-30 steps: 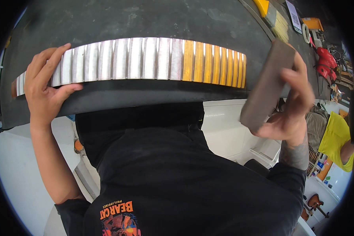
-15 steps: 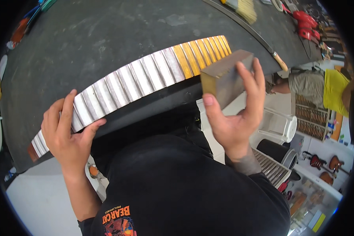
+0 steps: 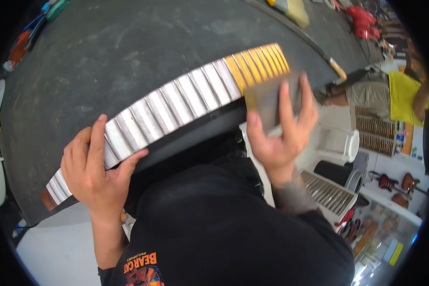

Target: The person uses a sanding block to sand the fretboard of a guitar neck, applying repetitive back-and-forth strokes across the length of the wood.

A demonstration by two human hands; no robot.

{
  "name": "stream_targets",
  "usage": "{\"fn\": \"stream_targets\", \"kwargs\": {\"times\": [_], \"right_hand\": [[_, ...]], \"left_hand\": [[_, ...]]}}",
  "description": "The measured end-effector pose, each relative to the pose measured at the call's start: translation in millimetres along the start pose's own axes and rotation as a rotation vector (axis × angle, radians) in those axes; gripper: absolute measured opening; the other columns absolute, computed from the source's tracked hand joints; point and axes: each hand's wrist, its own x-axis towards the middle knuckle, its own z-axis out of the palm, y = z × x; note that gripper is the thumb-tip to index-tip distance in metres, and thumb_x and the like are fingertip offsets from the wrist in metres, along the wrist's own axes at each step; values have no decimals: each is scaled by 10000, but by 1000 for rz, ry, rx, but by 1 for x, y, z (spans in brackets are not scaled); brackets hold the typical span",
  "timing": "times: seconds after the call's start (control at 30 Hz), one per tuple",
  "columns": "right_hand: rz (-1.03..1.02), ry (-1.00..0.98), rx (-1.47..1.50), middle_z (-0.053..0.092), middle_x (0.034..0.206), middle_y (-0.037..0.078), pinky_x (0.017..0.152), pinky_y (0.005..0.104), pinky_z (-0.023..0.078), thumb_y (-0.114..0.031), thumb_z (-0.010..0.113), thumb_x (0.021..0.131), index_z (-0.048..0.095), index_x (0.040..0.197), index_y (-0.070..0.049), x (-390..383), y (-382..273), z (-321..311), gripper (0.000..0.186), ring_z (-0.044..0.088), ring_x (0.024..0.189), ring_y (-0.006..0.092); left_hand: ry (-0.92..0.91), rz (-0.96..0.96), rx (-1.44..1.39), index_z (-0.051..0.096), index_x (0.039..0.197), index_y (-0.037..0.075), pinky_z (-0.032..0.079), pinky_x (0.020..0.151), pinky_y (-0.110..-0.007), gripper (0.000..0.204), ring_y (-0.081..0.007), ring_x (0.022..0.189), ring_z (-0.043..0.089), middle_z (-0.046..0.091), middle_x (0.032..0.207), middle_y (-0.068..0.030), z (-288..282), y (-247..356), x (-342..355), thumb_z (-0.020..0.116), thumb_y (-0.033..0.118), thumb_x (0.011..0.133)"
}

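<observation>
A long guitar fretboard (image 3: 181, 100) lies slantwise along the near edge of the dark table. Silver strips cover most of it between thin crosswise ridges, gold strips cover its right end, and brown wood shows at its left tip. Around the left part of the fretboard, my left hand (image 3: 93, 171) is closed, thumb on the near side and fingers over the far side. My right hand (image 3: 283, 140) grips a grey-brown rectangular block (image 3: 267, 97) beside the gold end. The block is smeared by motion and overlaps the fretboard's near edge; whether they touch I cannot tell.
On the dark table (image 3: 105, 57) lie a long tool with a wooden handle (image 3: 338, 71), a pale-bristled brush (image 3: 296, 13) and a red power tool (image 3: 362, 21). A person in a yellow top (image 3: 405, 95) is at the right. A white stool (image 3: 341, 143) stands below the table.
The fretboard and my left hand appear further right and slightly lower, as the whole view shifts. The block in my right hand has tilted and come slightly lower.
</observation>
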Motion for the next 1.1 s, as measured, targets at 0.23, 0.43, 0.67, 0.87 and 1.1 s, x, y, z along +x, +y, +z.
{"fn": "stream_targets", "kwargs": {"times": [0.23,0.43,0.67,0.87,1.1], "right_hand": [[-23,-14,-22,578,1463,291,1049,453,447,-242,856,797,725,1323,-33,12,8,13,581,575,1230,399],[-21,20,-40,603,1421,302,1056,461,433,-265,876,725,766,1238,-54,45,9,33,566,567,1199,401],[92,-97,-90,588,1445,304,1059,451,433,-274,882,718,775,1226,-75,-30,2,-24,556,567,1186,407],[-58,-24,170,585,1401,378,1065,542,387,-278,905,646,785,1201,-119,-14,-60,-3,589,564,1359,440],[-60,-23,54,601,1416,331,1072,471,389,-261,840,764,796,1189,-92,42,-88,42,459,604,1185,404]], "left_hand": [[38,-1,7,752,1239,84,493,825,-399,767,-267,950,640,697,1063,-63,0,-1,1,850,598,678],[-28,-22,6,732,1284,72,503,870,-398,750,-283,1000,655,714,1111,-79,-4,2,3,868,528,704],[-17,-19,0,728,1286,73,493,877,-416,769,-284,991,649,707,1100,-73,-3,5,4,854,555,701],[-108,-5,-217,602,1475,80,458,1011,-436,955,-323,1161,615,663,1280,-127,-27,-14,1,828,597,704],[-256,-33,-35,544,1532,91,435,1077,-452,1032,-364,1269,565,618,1360,-166,-63,-95,-26,826,600,679]]}}
